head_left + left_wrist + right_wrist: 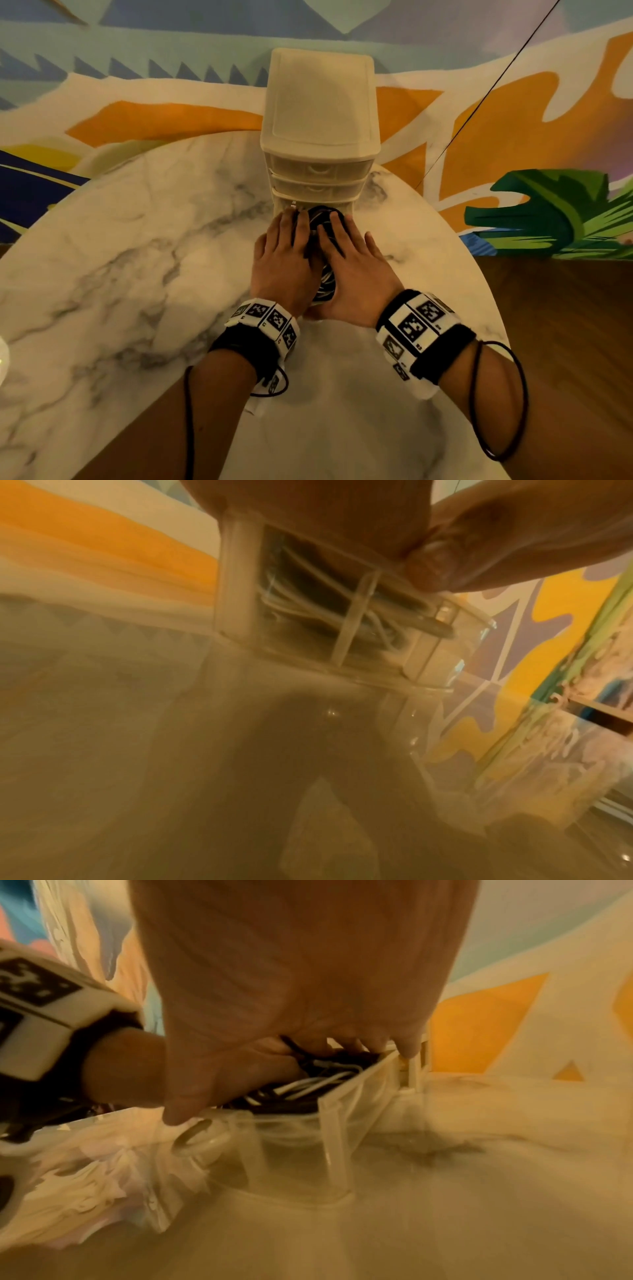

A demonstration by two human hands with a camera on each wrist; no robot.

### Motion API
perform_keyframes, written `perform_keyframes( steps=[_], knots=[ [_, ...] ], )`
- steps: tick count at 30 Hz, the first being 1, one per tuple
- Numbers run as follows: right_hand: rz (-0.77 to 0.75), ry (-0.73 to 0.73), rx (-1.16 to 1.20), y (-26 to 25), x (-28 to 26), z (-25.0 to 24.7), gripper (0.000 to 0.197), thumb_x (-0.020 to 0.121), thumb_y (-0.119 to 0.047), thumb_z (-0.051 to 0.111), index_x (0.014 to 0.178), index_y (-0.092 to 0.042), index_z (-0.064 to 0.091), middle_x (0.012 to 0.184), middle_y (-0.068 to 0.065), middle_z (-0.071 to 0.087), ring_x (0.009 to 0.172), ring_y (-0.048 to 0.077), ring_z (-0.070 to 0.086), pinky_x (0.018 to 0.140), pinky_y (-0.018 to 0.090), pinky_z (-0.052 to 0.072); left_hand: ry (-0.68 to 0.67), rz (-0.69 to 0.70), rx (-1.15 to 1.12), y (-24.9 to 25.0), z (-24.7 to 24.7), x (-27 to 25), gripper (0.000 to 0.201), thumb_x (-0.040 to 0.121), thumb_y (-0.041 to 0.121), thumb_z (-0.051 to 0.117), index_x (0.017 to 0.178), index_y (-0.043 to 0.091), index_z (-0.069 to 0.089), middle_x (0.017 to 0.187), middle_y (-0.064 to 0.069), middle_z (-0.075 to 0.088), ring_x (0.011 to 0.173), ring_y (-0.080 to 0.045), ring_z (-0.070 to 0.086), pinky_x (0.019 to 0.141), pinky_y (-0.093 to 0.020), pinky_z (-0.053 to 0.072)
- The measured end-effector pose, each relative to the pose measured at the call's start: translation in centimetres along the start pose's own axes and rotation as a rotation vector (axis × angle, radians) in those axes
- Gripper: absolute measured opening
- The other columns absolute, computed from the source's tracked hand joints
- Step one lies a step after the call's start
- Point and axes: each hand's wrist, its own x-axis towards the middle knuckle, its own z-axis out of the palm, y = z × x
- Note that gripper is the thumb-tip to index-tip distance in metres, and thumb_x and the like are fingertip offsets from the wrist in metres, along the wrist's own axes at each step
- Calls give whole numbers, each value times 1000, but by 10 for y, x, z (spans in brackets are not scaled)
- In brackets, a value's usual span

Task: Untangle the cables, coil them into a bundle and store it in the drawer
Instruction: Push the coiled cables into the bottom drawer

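A bundle of black and white cables [323,219] lies in the pulled-out bottom drawer [342,1123] of a white plastic drawer unit [320,113]. My left hand [284,253] and right hand [352,263] lie side by side on top of the bundle, fingers straight, pressing it down. In the right wrist view the cables [318,1080] show under my fingers, and my thumb reaches the drawer's front rim beside its handle [198,1137]. Through the clear drawer wall [352,631] in the left wrist view the cables [301,599] show as coiled loops. My hands hide most of the bundle.
The unit stands at the far edge of a round marble table [137,257]. Its two upper drawers [318,169] are closed. A painted wall rises behind, with a thin black cord [479,99] running across it. Wooden floor [565,308] lies past the table's right edge.
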Motion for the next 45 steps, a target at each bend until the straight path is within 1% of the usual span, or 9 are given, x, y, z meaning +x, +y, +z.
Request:
perform_keyframes(
  steps=[11, 17, 22, 26, 29, 32, 36, 41, 45],
  knots=[
    [17, -190, -256, -6, 15, -9, 136, 55, -87, 54, 149, -17, -14, 155, 16, -24, 142, 36, -22, 113, 63, 4, -114, 110, 78, -10, -19, 17, 68, 92, 46, 37, 149, 16, 15, 155, -4, 22, 142, -20, 18, 113, -38, 19],
    [13, -190, -235, -2, 27, -18, 136, 55, -83, 60, 150, -20, -14, 156, 14, -23, 143, 36, -20, 114, 62, 8, -93, 187, -75, -10, -39, 20, 64, 86, 39, 49, 144, 19, 30, 149, -3, 35, 133, -22, 36, 106, -37, 31],
    [0, -140, -136, 4, 22, -10, 133, 53, -84, 58, 149, -26, -13, 156, 8, -25, 142, 31, -24, 114, 61, 12, -153, 223, -12, -14, -23, 0, 65, 95, 45, 35, 150, 15, 15, 160, -1, 2, 146, -16, 0, 118, -35, 8],
    [7, -102, -100, 7, 21, -6, 132, 53, -86, 57, 149, -27, -13, 157, 5, -23, 143, 26, -24, 115, 56, 17, -191, 173, -13, -4, -23, -7, 63, 98, 45, 23, 150, 14, 6, 159, -3, -5, 145, -16, -12, 118, -36, -5],
    [-9, -93, -97, 9, 21, -4, 129, 56, -86, 55, 150, -25, -9, 156, 5, -24, 142, 25, -27, 116, 52, 19, -88, 87, -7, 2, -27, -19, 48, 96, 32, 32, 140, 13, 35, 153, -10, 26, 144, -25, 15, 115, -42, 16],
    [-13, -51, -93, 11, 20, -1, 129, 54, -90, 51, 150, -24, -5, 156, 5, -24, 141, 24, -28, 115, 51, 22, 107, 88, -25, -1, -29, -24, 36, 82, 24, 43, 107, 9, 63, 103, -13, 60, 93, -33, 57, 75, -43, 48],
    [-15, -34, -70, 9, 19, 0, 129, 56, -87, 54, 150, -22, -6, 157, 5, -23, 142, 23, -28, 114, 47, 27, 102, 285, -122, 1, -24, -13, 39, 76, 22, 37, 93, 4, 67, 84, -11, 63, 75, -30, 59, 65, -39, 51],
    [9, -61, -81, 8, 20, -2, 131, 56, -86, 55, 150, -21, -10, 156, 4, -25, 142, 20, -27, 113, 43, 25, 95, 219, -171, 1, -17, -3, 17, 79, 23, 52, 84, 15, 66, 85, -1, 64, 88, -25, 55, 72, -35, 39],
    [-11, 1, -42, 10, 20, 1, 131, 52, -88, 51, 151, -22, -3, 158, 3, -17, 145, 19, -20, 112, 45, 31, 92, 306, -47, -5, -22, 1, 33, 81, 36, 43, 83, 21, 72, 93, 3, 61, 100, -20, 46, 84, -35, 34]
  ],
)
